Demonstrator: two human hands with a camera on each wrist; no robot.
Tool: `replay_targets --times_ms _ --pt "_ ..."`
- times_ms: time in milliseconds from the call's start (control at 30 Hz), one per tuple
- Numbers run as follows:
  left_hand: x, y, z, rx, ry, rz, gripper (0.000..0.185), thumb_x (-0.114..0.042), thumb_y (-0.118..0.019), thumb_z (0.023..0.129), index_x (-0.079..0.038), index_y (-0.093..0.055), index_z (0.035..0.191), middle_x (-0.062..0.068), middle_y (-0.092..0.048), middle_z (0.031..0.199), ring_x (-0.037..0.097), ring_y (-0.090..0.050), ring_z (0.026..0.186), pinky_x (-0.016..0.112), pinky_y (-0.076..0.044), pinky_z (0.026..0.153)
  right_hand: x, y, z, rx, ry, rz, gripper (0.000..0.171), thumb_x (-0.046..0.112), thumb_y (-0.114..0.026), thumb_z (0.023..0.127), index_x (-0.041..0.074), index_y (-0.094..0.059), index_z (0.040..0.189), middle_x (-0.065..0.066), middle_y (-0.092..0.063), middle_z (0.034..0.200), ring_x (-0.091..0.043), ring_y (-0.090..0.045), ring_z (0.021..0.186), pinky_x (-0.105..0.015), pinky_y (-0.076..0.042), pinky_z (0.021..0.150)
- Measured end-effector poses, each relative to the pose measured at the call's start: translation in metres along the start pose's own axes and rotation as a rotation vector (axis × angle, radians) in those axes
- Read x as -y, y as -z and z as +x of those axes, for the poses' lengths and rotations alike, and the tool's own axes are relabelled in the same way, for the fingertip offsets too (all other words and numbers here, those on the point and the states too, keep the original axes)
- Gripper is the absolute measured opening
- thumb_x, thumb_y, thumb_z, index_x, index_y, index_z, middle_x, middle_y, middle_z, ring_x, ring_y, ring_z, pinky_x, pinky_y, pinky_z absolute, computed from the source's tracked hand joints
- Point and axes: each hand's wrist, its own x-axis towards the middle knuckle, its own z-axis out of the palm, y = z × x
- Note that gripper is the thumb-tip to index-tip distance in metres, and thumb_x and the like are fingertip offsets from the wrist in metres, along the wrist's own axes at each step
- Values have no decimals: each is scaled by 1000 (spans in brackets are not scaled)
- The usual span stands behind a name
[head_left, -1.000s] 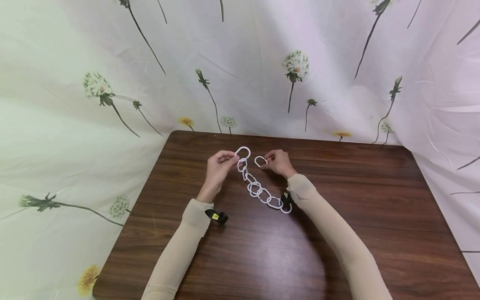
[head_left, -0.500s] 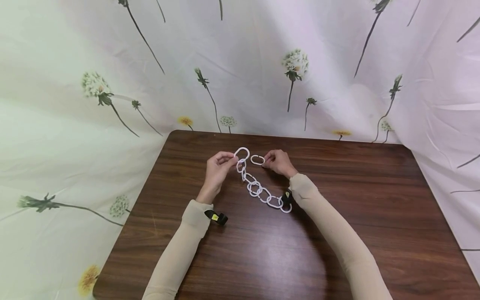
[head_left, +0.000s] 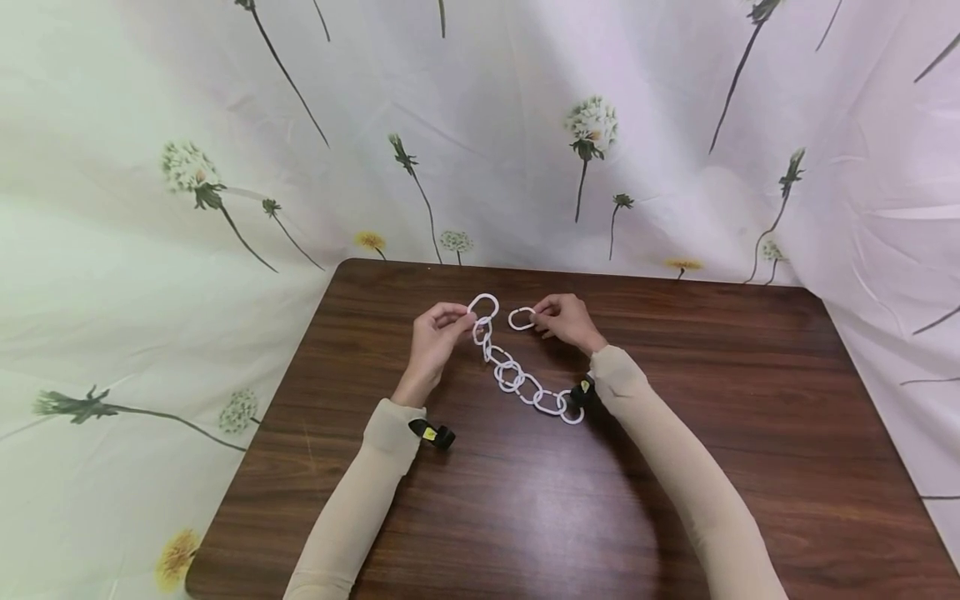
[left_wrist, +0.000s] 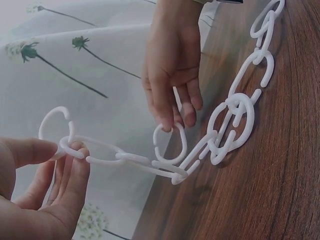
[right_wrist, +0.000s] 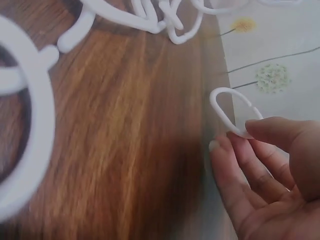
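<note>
My left hand (head_left: 438, 337) pinches the top end of a white plastic chain (head_left: 528, 389) between thumb and fingers. The end link (left_wrist: 54, 120) stands up above those fingertips, and a small gap shows in its side. From there the chain slopes down to the table, its lower links lying toward my right wrist. A single loose oval link (head_left: 520, 319) is pinched by my right hand (head_left: 566, 321), thumb against fingers. In the right wrist view this loose link (right_wrist: 217, 107) has a narrow gap in its rim. It is apart from the chain's end link.
The brown wood-grain table (head_left: 750, 417) ends at a back edge close beyond both hands. A white cloth with dandelion prints (head_left: 510, 150) hangs behind it. A black wrist camera (head_left: 435, 433) sits at my left cuff.
My right hand first brought the loose link left toward the chain's end link, turning it, then drew back to the right. The left hand has stayed nearly still with the chain.
</note>
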Motion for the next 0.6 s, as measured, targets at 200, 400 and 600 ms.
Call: replay_targets --times_ms 200,400,600 --pt "1 0 0 -1 5 3 18 -4 -73 87 4 -64 100 0 -70 82 20 -72 78 31 -64 79 -1 9 -4 9 15 82 17 8 -66 93 -4 -67 105 -29 -70 101 -31 -74 81 -37 -65 73" --pt "3 -1 0 12 9 22 21 -8 -75 86 3 -65 101 1 -71 83 33 -73 88 38 -63 84 5 17 -10 0 18 120 21 10 -67 93 -5 -68 108 -29 -69 101 -30 -73 79 -47 -63 80" --pt "4 -2 0 12 3 16 23 -7 -74 86 6 -64 102 1 -70 82 28 -73 83 31 -64 78 14 19 -15 30 83 134 27 12 -67 93 -8 -67 111 -29 -70 95 -27 -72 75 -54 -61 81"
